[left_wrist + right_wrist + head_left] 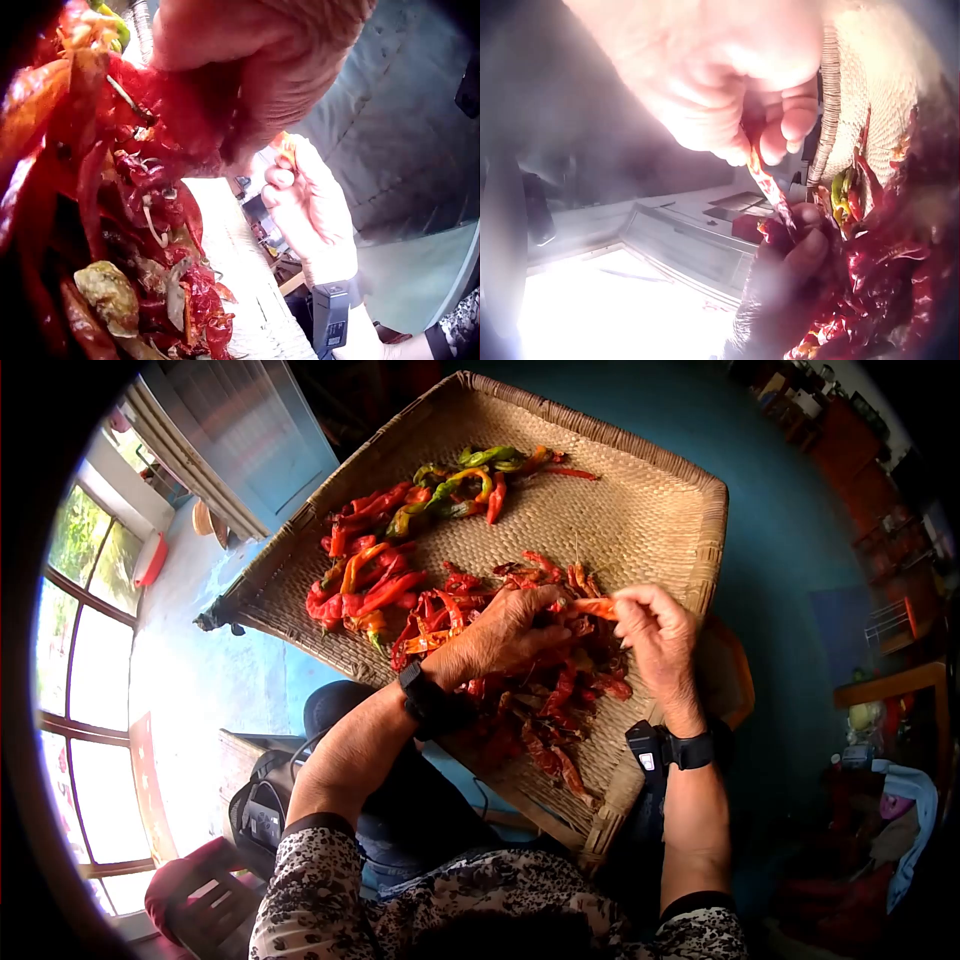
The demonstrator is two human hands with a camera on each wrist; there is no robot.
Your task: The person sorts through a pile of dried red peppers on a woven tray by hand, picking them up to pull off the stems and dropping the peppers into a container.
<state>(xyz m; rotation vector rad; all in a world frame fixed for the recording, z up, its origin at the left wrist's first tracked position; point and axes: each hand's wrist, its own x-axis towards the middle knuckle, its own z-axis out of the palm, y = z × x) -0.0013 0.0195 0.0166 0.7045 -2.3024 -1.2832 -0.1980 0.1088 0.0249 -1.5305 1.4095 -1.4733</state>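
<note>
Floor (780, 600): blue, and we see it run past the tray on the right.
Windows (97, 800): bright panes in brown frames along the left.
Person (500, 900): seen from above, in a black-and-white patterned top, both forearms reaching over the woven work.
Woven tray (640, 510): tan, roughly square, with a raised, bound rim; we cannot tell what bears it up.
Wrinkled red peppers (560, 695): a loose heap in the tray's near part, under and around the hands; in the left wrist view we make out shrivelled skins and pale stems.
Smoother red peppers (375, 585): gathered toward the left corner of the tray, just beside the wrinkled heap.
Green and yellow peppers (455, 490): among red ones toward the far side, upper left of the heap.
Left hand (510, 630): its grip is closed, thumb and finger pinching one end of an orange-red pepper (598, 608).
Right hand (657, 628): its grip is closed too, bent fingers and thumb pinching the other end.
Wrist devices (648, 748): black, one strapped to each wrist.
Orange-red pepper: stretched between the two hands, above the heap; the right wrist view shows us its slim, mottled body.
</note>
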